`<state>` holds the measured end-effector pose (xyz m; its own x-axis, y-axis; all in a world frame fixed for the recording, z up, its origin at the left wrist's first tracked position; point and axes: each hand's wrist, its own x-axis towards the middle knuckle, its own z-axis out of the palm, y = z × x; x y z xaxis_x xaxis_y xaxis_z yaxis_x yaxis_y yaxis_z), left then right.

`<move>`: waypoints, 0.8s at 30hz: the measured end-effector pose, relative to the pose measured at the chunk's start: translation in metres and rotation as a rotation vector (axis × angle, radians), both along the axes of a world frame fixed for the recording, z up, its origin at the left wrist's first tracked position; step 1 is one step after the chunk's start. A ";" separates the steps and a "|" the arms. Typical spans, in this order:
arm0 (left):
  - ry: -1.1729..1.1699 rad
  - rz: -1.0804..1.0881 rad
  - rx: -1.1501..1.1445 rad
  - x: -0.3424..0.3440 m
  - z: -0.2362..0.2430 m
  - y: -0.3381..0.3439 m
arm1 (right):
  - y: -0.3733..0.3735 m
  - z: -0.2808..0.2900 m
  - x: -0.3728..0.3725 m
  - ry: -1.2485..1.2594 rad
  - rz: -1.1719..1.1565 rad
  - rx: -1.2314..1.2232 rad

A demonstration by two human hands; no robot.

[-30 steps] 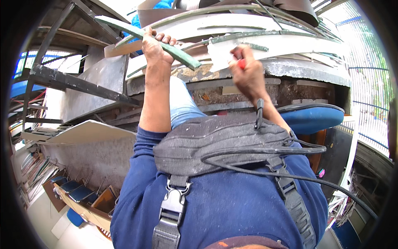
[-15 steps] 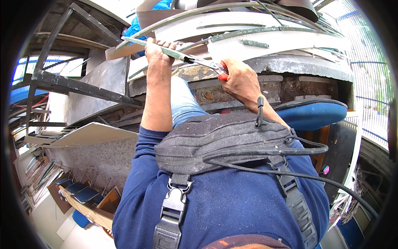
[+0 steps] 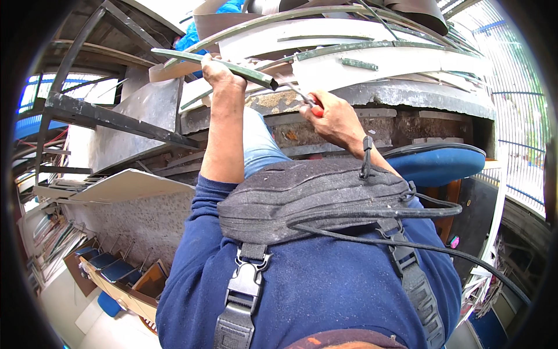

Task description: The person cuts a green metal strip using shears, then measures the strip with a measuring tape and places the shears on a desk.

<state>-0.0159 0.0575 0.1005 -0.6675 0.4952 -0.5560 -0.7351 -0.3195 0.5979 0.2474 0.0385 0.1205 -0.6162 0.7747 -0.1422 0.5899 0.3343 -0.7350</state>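
Item held: one green strip, in the left hand, running slantwise through the grip. A longer, tapering length projects up and to the left of the fist; a shorter length projects down and to the right, ending in a dark edge. The inner face at that edge is in shadow and its profile cannot be determined. The left grip is clamped on the strip—the fingers are partly hidden, so their full wrap is not verifiable.

Right of the left grip, the right hand is clamped around a red-handled cutting tool. The palm and fingers cover most of the handles. The metal blades point left toward the strip's near end, just beside it; whether they touch it, and how far they are spread, cannot be told.

Beyond both grips lie white sheets, partly covered by curved strips; a short green piece rests there, above the right grip. Blue plastic, above the left grip, is largely obscured. Left of the left grip stands a dark metal frame, cut off by the dark lens rim. Below the right grip, a blue seat is partly covered by the right arm. Nearer the body, a black pouch conceals part of the right forearm—a black cable crosses it.
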 end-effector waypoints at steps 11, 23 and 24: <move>0.388 0.222 0.152 0.003 0.016 0.000 | 0.010 0.007 0.005 0.138 -0.003 -0.718; 0.449 0.180 0.238 0.015 0.033 -0.002 | 0.016 0.008 -0.001 0.176 0.016 -0.728; 0.444 0.176 0.255 0.015 0.034 -0.003 | 0.016 0.008 -0.001 0.192 0.048 -0.752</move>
<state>-0.0007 0.0548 0.1343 -0.8958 0.4375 -0.0778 -0.3515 -0.5905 0.7264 0.2464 0.0544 0.1286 -0.7135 0.4844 -0.5063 0.4266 -0.2729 -0.8623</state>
